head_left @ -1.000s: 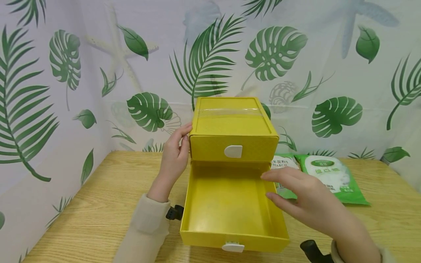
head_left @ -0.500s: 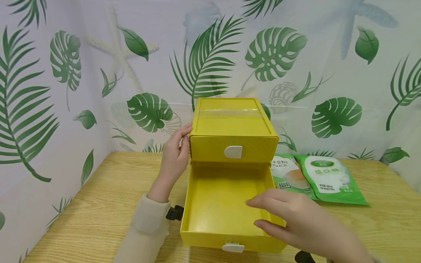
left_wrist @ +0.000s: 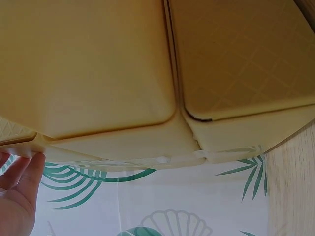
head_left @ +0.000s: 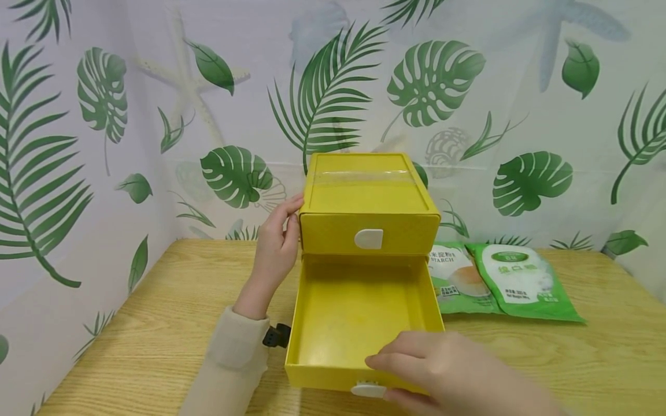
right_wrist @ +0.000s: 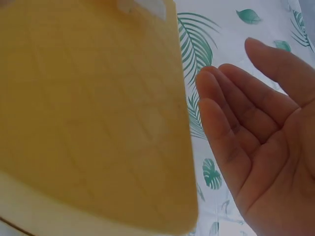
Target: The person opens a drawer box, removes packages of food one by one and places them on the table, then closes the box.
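Note:
A yellow two-tier drawer box (head_left: 364, 199) stands on the table, its upper drawer closed behind a white tab handle (head_left: 369, 238). The lower drawer (head_left: 317, 377) is pulled far out, with nothing lying in it. Against the upper tier's left side rests my left hand (head_left: 276, 248), fingers lightly bent; its fingertips (left_wrist: 34, 167) touch the edge in the left wrist view. My right hand (head_left: 442, 370) is at the lower drawer's front, thumb close to the lower white handle (head_left: 368, 390). In the right wrist view its fingers (right_wrist: 221, 132) are loosely bent beside the patterned drawer front.
Right of the box lie two green-and-white bags, a starch packet (head_left: 463, 283) and another packet (head_left: 531, 283) partly over it. Wood-grain table (head_left: 156, 323) surrounds the box. Behind it hangs a white leaf-print cloth (head_left: 333, 86). A black wrist-camera piece (head_left: 277, 335) sits by the left cuff.
My right hand has moved down and toward me, from the lower drawer's right wall to its front by the handle. The left hand and the box have stayed put.

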Tool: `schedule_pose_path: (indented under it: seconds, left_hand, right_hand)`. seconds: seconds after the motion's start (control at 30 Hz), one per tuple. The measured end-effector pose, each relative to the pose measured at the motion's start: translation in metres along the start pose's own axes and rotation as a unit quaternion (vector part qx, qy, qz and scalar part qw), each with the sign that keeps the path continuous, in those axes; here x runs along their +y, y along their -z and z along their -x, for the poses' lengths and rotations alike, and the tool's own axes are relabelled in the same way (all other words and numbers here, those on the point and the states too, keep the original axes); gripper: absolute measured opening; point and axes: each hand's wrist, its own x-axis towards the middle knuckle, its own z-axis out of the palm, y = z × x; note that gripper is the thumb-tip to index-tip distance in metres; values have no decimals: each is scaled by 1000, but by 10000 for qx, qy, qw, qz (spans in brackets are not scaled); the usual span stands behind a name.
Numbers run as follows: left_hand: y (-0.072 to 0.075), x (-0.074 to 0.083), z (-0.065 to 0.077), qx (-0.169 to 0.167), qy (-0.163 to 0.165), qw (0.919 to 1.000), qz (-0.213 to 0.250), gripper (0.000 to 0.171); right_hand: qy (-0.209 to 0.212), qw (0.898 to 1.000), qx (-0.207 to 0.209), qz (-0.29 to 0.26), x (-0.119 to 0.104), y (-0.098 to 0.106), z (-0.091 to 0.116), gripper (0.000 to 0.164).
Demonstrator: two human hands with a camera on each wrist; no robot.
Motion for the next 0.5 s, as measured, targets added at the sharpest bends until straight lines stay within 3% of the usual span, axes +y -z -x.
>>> schedule_pose_path:
  seconds: [0.23,0.5]
  left_hand:
    - [0,0,0,-14,-10,10000,-22,23]
    - [1,1,0,-27,-1,10000,9,23]
  right_hand:
    - [-175,9976,-596,-314,-4,-7,-3,24]
    - [-243,9958,-863,-175,-4,-16,-3,28]
